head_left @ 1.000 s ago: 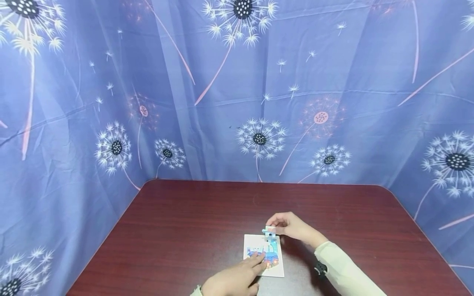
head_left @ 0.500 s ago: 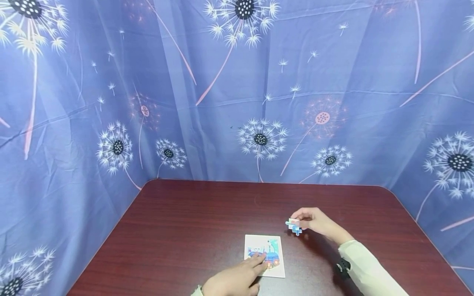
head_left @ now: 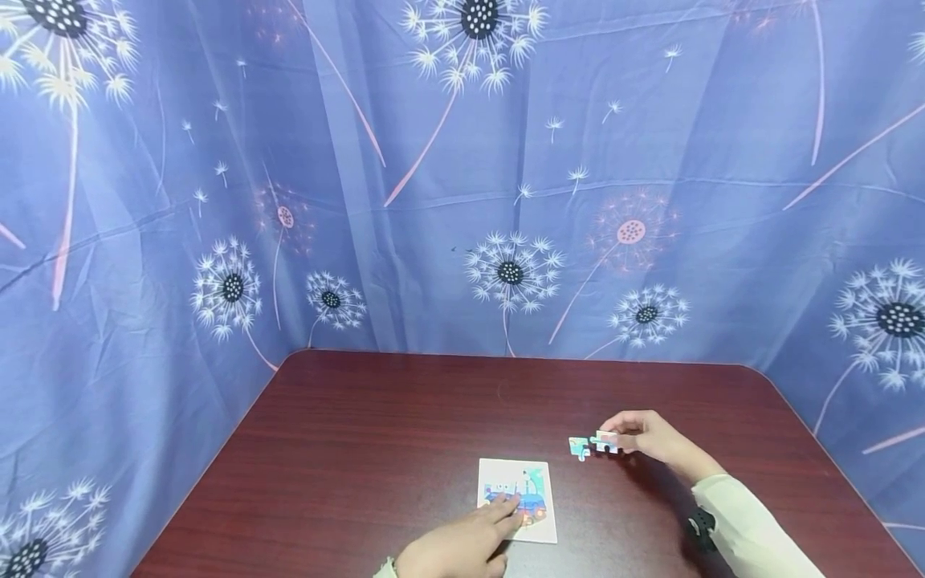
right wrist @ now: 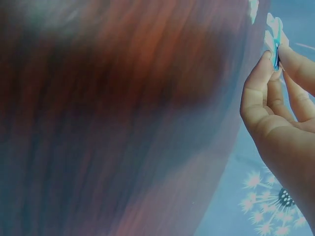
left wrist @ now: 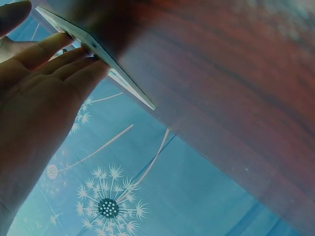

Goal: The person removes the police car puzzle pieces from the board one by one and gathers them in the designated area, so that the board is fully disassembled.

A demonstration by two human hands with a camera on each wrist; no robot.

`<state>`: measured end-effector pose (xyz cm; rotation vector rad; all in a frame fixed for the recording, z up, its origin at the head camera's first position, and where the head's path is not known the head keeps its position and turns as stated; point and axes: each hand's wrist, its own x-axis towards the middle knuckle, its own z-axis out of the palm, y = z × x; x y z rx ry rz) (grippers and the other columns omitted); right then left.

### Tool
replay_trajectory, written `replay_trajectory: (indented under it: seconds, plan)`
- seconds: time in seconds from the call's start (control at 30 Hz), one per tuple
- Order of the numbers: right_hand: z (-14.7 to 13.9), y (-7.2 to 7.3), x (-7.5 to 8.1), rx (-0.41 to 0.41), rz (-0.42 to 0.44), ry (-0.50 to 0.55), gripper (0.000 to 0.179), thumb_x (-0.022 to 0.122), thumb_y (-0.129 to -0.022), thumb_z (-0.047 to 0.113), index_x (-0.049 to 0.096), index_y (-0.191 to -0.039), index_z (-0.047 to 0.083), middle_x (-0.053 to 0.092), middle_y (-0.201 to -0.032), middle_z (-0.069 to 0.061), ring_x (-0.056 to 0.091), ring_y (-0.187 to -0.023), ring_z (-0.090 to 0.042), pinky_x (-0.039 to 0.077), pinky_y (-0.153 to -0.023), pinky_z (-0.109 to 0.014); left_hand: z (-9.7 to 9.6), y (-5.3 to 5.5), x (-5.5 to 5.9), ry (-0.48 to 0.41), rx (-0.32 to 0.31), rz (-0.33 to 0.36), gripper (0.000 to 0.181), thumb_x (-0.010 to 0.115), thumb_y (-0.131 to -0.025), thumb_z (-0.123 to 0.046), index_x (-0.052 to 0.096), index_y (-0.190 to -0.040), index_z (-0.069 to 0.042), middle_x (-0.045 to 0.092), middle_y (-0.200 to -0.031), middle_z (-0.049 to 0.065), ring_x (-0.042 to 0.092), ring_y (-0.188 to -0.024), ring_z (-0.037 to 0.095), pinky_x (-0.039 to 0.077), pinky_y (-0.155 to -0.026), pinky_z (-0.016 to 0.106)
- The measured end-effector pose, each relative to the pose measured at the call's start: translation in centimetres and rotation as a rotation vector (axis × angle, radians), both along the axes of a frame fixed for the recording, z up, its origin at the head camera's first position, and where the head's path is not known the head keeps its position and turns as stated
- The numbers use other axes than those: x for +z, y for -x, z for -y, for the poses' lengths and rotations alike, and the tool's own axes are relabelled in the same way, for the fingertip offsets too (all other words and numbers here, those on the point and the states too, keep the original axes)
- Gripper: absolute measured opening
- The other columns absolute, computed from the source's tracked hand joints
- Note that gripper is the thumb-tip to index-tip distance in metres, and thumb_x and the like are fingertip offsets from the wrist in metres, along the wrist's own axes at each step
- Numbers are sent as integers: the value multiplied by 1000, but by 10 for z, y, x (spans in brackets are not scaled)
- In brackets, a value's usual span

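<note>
My left hand lies with straight fingers on the lower part of a white-framed picture puzzle board that shows a blue vehicle. Seen from the left wrist, its fingertips rest on the face of the thin board. To the right and farther back, my right hand pinches a small jigsaw piece between thumb and fingers. The right wrist view has this jigsaw piece edge-on at the fingertips. Just left of it, another jigsaw piece lies on the table.
Both hands work over a dark red wooden table with rounded far corners. Blue curtains with a dandelion print hang behind it and along both sides. A dark band sits at the right sleeve's cuff.
My right hand has moved right, away from the board's upper right corner, carrying jigsaw pieces. One piece now lies on the table and another is in the fingers. My left hand has stayed put.
</note>
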<state>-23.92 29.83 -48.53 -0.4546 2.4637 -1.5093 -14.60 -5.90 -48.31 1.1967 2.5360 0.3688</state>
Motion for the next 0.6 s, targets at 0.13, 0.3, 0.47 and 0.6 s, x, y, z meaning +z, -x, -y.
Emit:
replay_trajectory:
  seconds: [0.13, 0.3, 0.47, 0.6]
  plan:
    - [-6, -1, -4, -19, 36, -17, 22, 63, -90, 6, 65, -107, -8, 68, -90, -14, 58, -69, -14, 52, -61, -32, 0, 0, 0, 2, 6, 2, 59, 59, -93, -25, 40, -148, -15, 30, -155, 0, 27, -142, 16, 31, -111, 32]
    - [-7, -2, -7, -27, 33, -33, 20, 63, -88, 2, 65, -105, -9, 67, -88, -15, 55, -68, -12, 50, -59, -29, 0, -1, 0, 5, -5, -14, 58, 59, -93, -25, 42, -146, -13, 32, -154, 2, 28, -142, 17, 32, -111, 32]
    - [-3, 0, -8, -28, -50, -62, 16, 64, -86, -1, 66, -99, -11, 65, -75, -11, 51, -58, -9, 44, -50, -25, 0, -1, 2, 2, 7, -6, 59, 59, -92, -25, 41, -147, -15, 31, -155, 1, 27, -142, 16, 31, -111, 32]
    - [2, -1, -5, -24, -124, -113, 12, 63, -84, -6, 66, -94, -12, 61, -66, -10, 49, -52, -8, 40, -45, -22, 0, -2, 4, 1, 10, -8, 59, 59, -93, -25, 41, -147, -14, 31, -155, 0, 27, -142, 16, 31, -111, 32]
